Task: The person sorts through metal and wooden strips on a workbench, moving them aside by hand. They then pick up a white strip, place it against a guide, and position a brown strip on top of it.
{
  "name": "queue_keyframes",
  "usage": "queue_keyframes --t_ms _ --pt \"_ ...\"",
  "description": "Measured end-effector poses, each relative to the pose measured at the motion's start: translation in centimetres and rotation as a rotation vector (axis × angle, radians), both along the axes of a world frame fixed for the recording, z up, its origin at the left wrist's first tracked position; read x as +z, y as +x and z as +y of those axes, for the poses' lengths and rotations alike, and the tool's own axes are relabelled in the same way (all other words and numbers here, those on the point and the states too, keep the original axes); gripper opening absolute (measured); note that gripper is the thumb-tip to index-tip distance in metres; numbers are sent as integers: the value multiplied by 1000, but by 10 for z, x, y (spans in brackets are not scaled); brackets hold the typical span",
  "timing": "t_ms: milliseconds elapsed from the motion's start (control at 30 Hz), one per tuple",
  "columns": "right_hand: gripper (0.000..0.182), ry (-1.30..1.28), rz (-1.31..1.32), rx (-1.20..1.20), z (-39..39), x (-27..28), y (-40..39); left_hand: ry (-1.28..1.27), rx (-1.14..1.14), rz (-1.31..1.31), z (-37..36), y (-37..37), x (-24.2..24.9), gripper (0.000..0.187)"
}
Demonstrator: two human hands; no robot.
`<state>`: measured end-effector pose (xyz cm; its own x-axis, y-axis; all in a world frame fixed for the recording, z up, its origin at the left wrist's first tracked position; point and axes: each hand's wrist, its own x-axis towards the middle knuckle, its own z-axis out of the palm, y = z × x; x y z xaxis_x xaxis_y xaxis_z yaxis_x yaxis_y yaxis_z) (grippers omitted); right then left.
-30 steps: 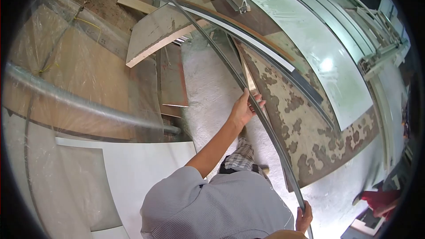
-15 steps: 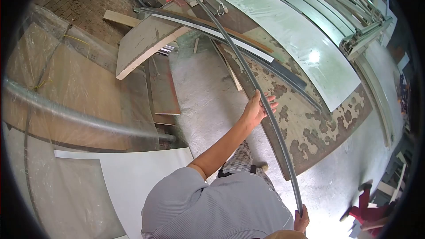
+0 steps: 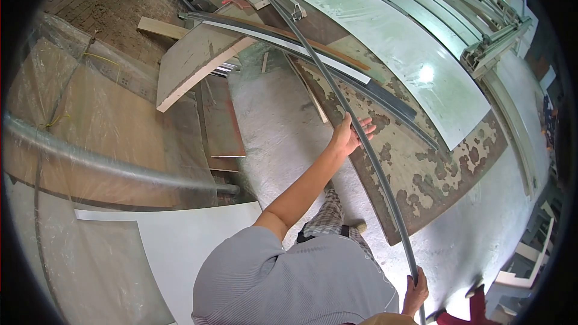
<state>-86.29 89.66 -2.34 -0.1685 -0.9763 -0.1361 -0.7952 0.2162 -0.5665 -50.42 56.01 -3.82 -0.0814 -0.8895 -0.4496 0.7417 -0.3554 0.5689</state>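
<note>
A long, thin grey strip [image 3: 385, 183] runs from the far end of the worktable down past my right side. My left hand [image 3: 351, 135] is under and around its middle, thumb on the near side and fingers spread out beyond it. Near its lower end, my right hand [image 3: 415, 290] is wrapped round the strip. On the worktable [image 3: 415, 195], with its patchy, peeling surface, lie a white-faced strip [image 3: 289, 45] and dark profiles [image 3: 385, 103]. Farther over lies a glossy pale sheet [image 3: 403, 60].
Plastic-wrapped boards [image 3: 90, 120] and a wrapped tube [image 3: 114, 159] are at the left, with a white sheet [image 3: 186, 241] below. A thick board [image 3: 201, 54] juts out beside the worktable. Another person's red clothing [image 3: 477, 307] shows at the lower right.
My left hand has moved slightly up the view with the strip. My right hand has shifted up and to the right. The person in red has moved lower and left in view.
</note>
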Motion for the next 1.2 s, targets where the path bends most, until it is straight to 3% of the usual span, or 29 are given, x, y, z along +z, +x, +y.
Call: queue_keyframes --t_ms 133,367,500,567,600,667,700,767,800,867,1067,1200 --pt "36 41 79 19 -10 9 -5 46 72 70 -7 -2 -7 46" --pt "40 -145 401 -110 -21 7 -15 44 101 175 -23 -6 -19 47" --pt "38 -248 473 -92 -35 12 -23 137 126 5 -35 -8 5 48" --pt "38 -239 459 -92 -44 15 -23 -31 -76 -376 -45 4 3 54" --pt "38 -236 445 -92 -47 14 -23 -28 -80 -380 -52 6 -1 54" --pt "37 -240 436 -95 -51 7 -28 -333 294 -1460 -65 9 -11 64" --pt "36 -256 435 -90 -52 2 -31 -329 281 -1466 -71 12 -10 64" --pt "36 -264 462 -72 -55 -8 -38 -549 135 -1908 -79 21 -4 70" --pt "36 -254 434 -69 -60 -12 -40 -480 -32 -2036 -82 22 3 62" --pt "35 -213 381 -66 -67 -5 -36 -414 -298 -2131 -93 26 6 62" --pt "39 -90 336 -58 -89 -18 -45 -400 -454 -2251 -98 31 -13 68" --pt "44 -138 227 -95 -84 -27 -50 -426 -489 -2301 -99 29 -21 68"
